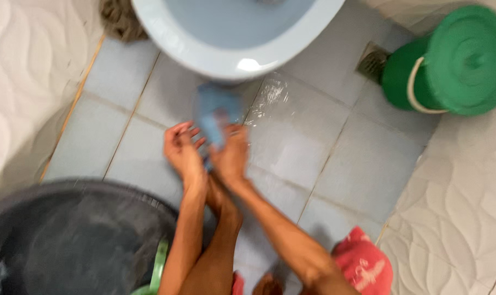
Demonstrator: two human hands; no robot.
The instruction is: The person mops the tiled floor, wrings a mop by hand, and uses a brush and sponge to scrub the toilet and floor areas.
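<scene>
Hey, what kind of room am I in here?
Most likely a bathroom. A pale blue toilet bowl stands on a wet tiled floor with a floor drain, beside a green lidded bucket.

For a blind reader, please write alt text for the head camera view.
Two bare hands, left hand and right hand, hold a blue cloth over a wet tiled floor, below a pale blue toilet bowl. A green bucket stands right, a dark basin lower left.
</scene>
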